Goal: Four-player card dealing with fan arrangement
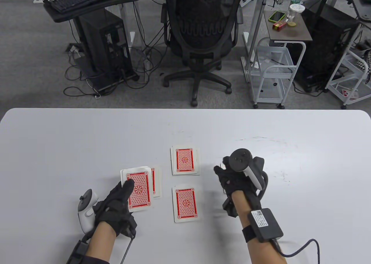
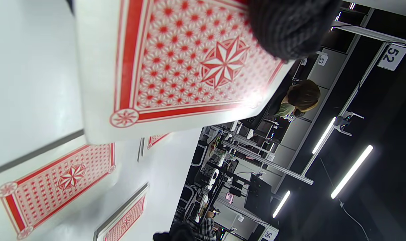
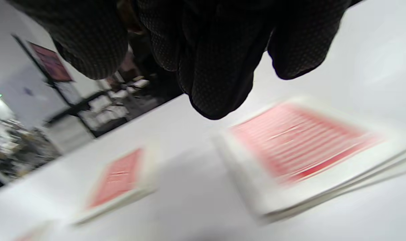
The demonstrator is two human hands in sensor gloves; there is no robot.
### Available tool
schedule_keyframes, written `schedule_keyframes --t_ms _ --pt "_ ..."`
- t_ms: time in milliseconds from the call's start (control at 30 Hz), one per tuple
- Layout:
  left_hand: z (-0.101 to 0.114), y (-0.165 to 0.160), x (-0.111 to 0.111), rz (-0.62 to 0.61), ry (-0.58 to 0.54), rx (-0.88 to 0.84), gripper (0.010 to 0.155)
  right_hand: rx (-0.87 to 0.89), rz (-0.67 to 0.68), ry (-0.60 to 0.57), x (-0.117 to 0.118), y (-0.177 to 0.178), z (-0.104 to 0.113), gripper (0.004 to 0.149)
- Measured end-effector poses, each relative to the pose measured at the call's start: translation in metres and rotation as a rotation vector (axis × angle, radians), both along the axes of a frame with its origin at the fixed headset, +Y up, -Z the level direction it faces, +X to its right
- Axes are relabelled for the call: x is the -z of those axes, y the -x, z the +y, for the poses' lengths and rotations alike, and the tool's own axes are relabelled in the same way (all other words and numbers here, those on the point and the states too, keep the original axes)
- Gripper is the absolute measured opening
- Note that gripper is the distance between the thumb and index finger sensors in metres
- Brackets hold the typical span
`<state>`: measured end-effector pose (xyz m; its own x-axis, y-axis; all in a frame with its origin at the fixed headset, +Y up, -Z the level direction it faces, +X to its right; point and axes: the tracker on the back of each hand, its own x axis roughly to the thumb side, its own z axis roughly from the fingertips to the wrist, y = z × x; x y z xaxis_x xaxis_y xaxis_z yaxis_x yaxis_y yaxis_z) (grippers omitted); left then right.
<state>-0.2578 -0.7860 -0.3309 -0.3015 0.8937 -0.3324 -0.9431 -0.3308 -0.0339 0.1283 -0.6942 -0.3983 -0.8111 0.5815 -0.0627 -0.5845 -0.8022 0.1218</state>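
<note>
Fourth pile (image 3: 303, 147) under right glove

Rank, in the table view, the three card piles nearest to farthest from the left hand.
1. Deck under the left hand, whose thumb rests on it.
2. Near centre pile, to the hand's right.
3. Far centre pile, farther up the table.

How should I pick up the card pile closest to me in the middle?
The near middle pile lies flat and face down, its long sides running away from you. Probably come from above, fingers pinching the two long edges; bare table flanks both.
</note>
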Motion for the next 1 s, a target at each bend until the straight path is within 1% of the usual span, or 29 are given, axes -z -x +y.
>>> schedule_keyframes --t_ms 33,100,167,200,233,300,367,433,467,533,600,700,867,1000 --pt "0.0 -0.002 0.0 -0.004 -0.004 0.0 0.046 0.061 0.03 -0.008 -0.004 0.011 -0.001 0.064" --pt "0.001 -0.006 -0.001 -0.014 -0.01 0.01 0.046 0.24 0.159 -0.032 -0.012 0.045 -0.006 0.063" --pt "0.001 -0.009 -0.002 -0.02 -0.017 0.018 0.046 0.381 0.216 -0.002 -0.021 0.074 -0.016 0.064" --pt "0.002 -0.01 -0.003 -0.022 -0.02 0.019 0.046 0.423 0.249 0.006 -0.023 0.085 -0.021 0.064" --pt "0.002 -0.012 -0.003 -0.035 -0.022 0.019 0.045 0.483 0.303 0.016 -0.026 0.099 -0.028 0.066" --pt "0.002 -0.016 -0.005 -0.039 -0.027 0.019 0.045 0.567 0.311 0.059 -0.029 0.114 -0.039 0.068" --pt "0.003 -0.019 -0.006 -0.044 -0.031 0.023 0.045 0.615 0.3 0.084 -0.032 0.122 -0.047 0.065" --pt "0.004 -0.022 -0.006 -0.048 -0.046 0.035 0.045 0.585 0.218 0.066 -0.034 0.123 -0.05 0.054" --pt "0.005 -0.024 -0.007 -0.051 -0.046 0.048 0.045 0.559 0.205 0.032 -0.034 0.122 -0.05 0.052" --pt "0.005 -0.025 -0.007 -0.051 -0.049 0.067 0.045 0.528 0.185 0.04 -0.034 0.119 -0.048 0.051" --pt "0.004 -0.027 -0.007 -0.058 -0.044 0.036 0.045 0.544 0.161 0.02 -0.034 0.114 -0.047 0.051" --pt "0.004 -0.028 -0.007 -0.073 -0.036 0.015 0.046 0.569 0.18 0.019 -0.032 0.109 -0.048 0.053" --pt "0.003 -0.027 -0.006 -0.096 -0.031 -0.019 0.047 0.645 0.204 0.084 -0.028 0.099 -0.051 0.057" --pt "0.001 -0.021 -0.005 -0.072 -0.016 -0.007 0.046 0.599 0.178 0.087 -0.024 0.083 -0.047 0.061"
